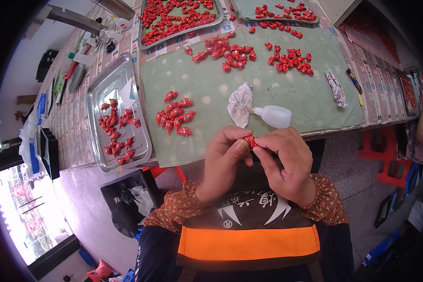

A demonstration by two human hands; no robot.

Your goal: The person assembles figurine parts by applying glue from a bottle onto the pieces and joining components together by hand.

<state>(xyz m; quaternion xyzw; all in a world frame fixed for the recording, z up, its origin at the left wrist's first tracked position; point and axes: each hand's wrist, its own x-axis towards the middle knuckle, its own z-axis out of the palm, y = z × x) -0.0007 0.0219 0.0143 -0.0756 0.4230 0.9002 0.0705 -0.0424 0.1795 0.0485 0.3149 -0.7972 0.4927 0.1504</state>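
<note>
My left hand (224, 152) and my right hand (289, 157) meet over the table's front edge. Between their fingertips is a small glossy red piece (252, 141), pinched from both sides and partly hidden by the fingers. Just beyond lie a white squeeze bottle (276, 116) on its side and a crumpled white cloth (240, 104), the bottle's nozzle pointing at the cloth. A green dotted mat (207, 89) is spread beneath them. Similar red pieces (175, 114) sit in a group on the mat to the left.
A metal tray (141, 145) with more red pieces stands at the left, and another full tray (144, 46) at the back. Further heaps (235, 56) lie on the mat. A patterned cloth roll (335, 88) lies at the right. Below the table is a black bin (115, 197).
</note>
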